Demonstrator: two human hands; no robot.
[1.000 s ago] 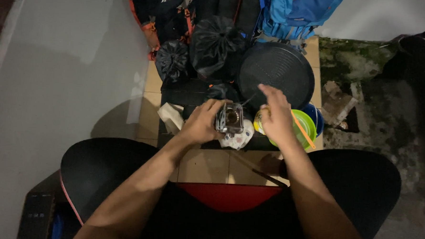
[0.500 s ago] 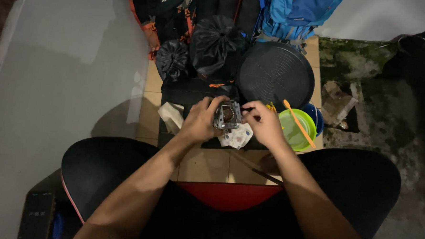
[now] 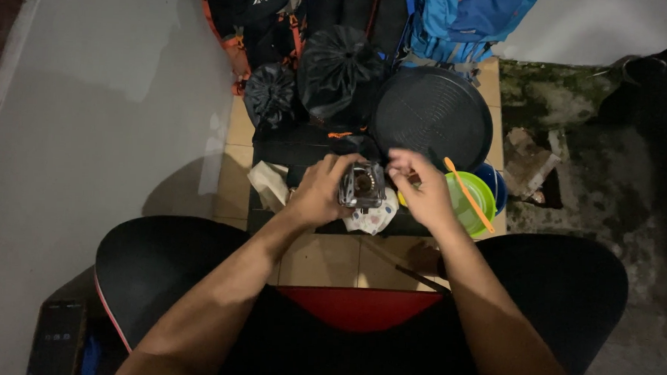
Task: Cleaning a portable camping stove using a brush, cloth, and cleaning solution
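Hands [image 3: 371, 193] — boxy metal burner [image 3: 362, 187]

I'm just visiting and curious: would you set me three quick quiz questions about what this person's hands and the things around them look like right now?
1. True or false: the left hand grips the small metal burner.
2. Which thing lies across the green bowl? A) a knife B) an orange spoon C) a lid
3. Fill in: beyond the hands lies a round black ____, in front of the blue backpack.

Key:
1. True; the right hand sits just beside the burner, fingers bent toward it, above a white cloth.
2. B.
3. Pan.
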